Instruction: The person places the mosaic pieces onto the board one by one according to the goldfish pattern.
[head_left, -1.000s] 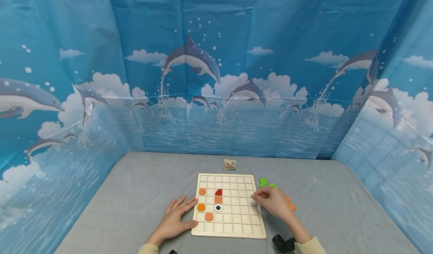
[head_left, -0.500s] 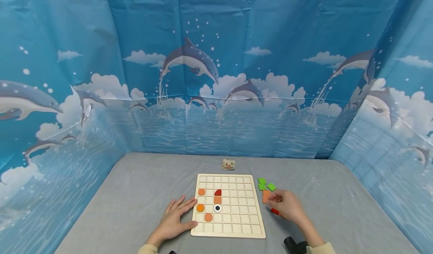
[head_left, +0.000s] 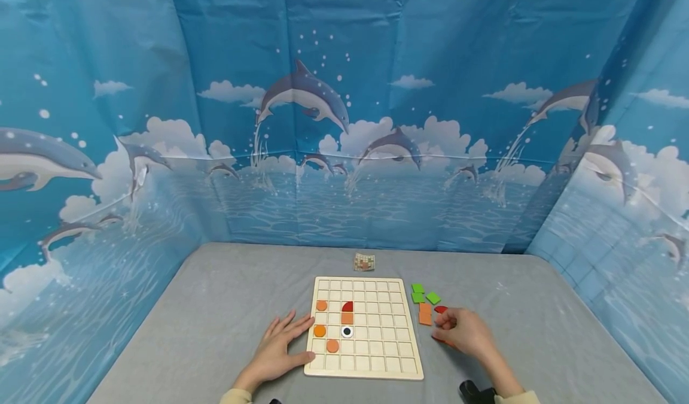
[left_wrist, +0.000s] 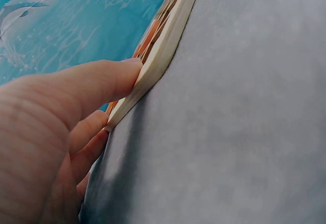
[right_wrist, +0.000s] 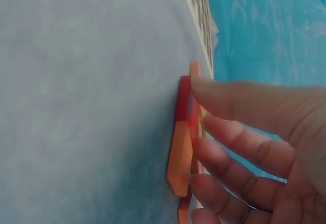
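In the head view a pale wooden grid board lies on the grey cloth. Set in it are orange discs, a dark red quarter-round tile, an orange square tile and a black-and-white eye disc. My left hand rests spread against the board's left edge, its thumb on the rim. Right of the board, my right hand is low over loose tiles, fingers loosely bent. Its thumb touches a red tile, beside an orange tile; no pinch shows.
Green square tiles and orange tiles lie between the board and my right hand. A small patterned card sits beyond the board. Blue dolphin-printed curtains enclose the table's back and sides.
My right hand has gone from above the board's right edge rightward to the loose tiles, uncovering green and orange ones. My left hand stays put, and the tiles on the board look unchanged.
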{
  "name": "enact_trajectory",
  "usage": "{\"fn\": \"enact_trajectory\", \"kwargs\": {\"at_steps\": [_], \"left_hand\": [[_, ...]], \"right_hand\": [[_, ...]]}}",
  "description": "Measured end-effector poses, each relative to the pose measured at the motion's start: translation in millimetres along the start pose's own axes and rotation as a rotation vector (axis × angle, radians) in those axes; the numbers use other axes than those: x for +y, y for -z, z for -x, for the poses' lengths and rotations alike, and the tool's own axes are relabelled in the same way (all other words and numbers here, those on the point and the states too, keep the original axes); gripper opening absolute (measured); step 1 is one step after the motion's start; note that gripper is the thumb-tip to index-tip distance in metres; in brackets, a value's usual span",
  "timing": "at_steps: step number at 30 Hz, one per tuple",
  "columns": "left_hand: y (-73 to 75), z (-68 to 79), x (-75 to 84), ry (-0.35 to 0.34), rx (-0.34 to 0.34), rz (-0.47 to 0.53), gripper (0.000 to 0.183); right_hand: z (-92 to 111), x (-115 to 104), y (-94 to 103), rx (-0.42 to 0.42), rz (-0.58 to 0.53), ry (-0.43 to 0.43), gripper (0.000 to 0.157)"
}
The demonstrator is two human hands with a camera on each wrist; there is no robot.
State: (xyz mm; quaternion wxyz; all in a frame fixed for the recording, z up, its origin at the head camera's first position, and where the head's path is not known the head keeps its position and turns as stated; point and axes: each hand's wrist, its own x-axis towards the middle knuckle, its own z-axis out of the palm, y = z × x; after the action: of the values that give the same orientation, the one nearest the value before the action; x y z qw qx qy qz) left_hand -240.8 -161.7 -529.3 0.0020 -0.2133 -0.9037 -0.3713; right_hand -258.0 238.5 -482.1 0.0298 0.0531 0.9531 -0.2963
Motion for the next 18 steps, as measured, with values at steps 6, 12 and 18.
{"fn": "enact_trajectory", "kwargs": {"at_steps": [6,12,18], "left_hand": [[-1.5,-0.8,-2.5,0.019,-0.013,-0.002,0.071],[-1.1,-0.2,-1.0,-0.004,0.006,0.006,0.07],[-1.3,1.2,0.0,-0.028,0.022,0.008,0.069]], "right_hand": [[2.2,2.1,0.9,0.008,0.057,-0.014,0.026],[4.7,1.8,1.9,0.022,0.11,-0.04,0.035],[5.2,1.4,2.4,0.019,0.133,-0.03,0.034]]}}
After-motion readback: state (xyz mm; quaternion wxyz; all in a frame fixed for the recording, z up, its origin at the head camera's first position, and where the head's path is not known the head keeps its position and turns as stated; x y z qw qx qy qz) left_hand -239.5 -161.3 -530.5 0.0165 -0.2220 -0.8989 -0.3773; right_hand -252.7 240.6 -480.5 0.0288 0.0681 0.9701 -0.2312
